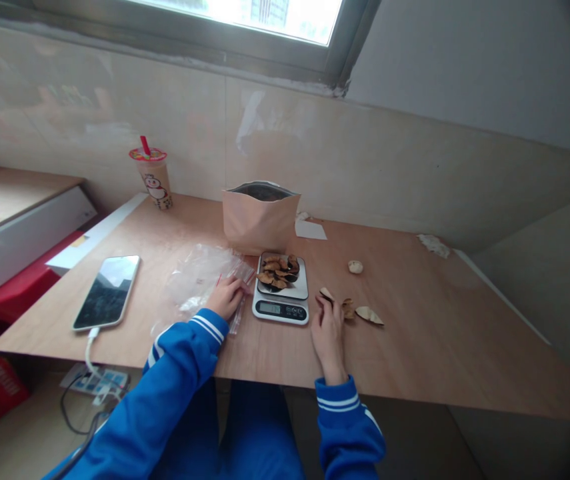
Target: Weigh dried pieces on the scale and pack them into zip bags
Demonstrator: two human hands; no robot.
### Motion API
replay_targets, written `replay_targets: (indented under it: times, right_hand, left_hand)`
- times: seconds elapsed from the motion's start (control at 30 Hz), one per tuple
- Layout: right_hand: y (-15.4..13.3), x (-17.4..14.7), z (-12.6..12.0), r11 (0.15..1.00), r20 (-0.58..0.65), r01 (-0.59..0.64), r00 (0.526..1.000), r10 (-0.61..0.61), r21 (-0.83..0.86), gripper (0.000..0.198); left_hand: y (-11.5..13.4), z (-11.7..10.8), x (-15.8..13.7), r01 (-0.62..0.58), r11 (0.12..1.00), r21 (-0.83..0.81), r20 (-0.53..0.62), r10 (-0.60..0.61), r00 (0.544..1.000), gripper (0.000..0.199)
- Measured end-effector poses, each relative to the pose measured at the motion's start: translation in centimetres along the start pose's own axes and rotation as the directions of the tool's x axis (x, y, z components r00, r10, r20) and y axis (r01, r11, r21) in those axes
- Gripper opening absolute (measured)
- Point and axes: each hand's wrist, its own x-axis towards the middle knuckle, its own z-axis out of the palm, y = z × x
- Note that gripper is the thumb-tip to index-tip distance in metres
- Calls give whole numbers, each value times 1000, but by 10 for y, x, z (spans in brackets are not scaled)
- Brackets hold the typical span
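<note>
My left hand point(227, 298) lies with its fingers stretched out on clear plastic zip bags point(197, 273), just left of a white kitchen scale point(281, 312) with a small display. Several brown, curled pieces of what looks like dried peel point(277, 270) are heaped on the scale's plate. To the right of the scale, my right hand point(329, 330) rests on the table, its fingers curled at a pale-edged dried piece point(326, 293) that it seems to pinch. Beside these fingers lie a brown curled piece point(348, 309) and a pale pointed piece point(369, 315).
Behind the scale stands an open brown paper pouch point(262, 220). A round pale lump point(355, 267) sits farther right. On the left are a phone point(107, 293) on a charging cable point(91, 350) and a drink cup point(155, 180) with a red straw. White paper point(311, 230) lies near the wall.
</note>
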Motion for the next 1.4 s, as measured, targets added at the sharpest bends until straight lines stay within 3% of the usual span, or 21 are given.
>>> replay_targets:
  times: [0.3,0.43,0.67,0.83,1.03,1.13,1.2,1.33,1.4]
  right_hand:
    - [-1,1,-4,1000,-56,7,998,-8,-5,32]
    - [-29,11,-8,998,-171,65,983,-67,-17,28]
    - [-105,39,22,921,108,354,934,-340,-162,23]
    - [-111,44,39,873,170,412,910,-379,-259,13]
    - [-106,41,26,859,195,467,881,-431,-212,15]
    - [-99,36,4,899,183,436,888,-422,-40,18]
    - [-90,33,-13,930,147,353,919,-366,103,21]
    - [-54,39,-40,977,27,108,993,-115,181,28]
    - [-31,48,-46,991,-48,-15,999,21,133,33]
  left_hand:
    - [1,1,0,15,1000,-14,-14,-15,1000,27]
    - [1,1,1,6,1000,-13,-14,-6,1000,27]
    - [2,-1,2,6,1000,-20,-14,-6,1000,26]
    - [4,-1,2,25,999,-29,-16,-25,1000,26]
    - [4,-1,2,29,999,-16,-22,-30,999,25]
    - [3,-1,2,29,1000,-13,-10,-29,1000,26]
    - [3,-1,2,22,1000,-21,-2,-22,1000,26]
    - [2,-2,2,14,999,-35,-3,-14,1000,27]
    - [1,-2,1,12,999,-33,2,-11,1000,27]
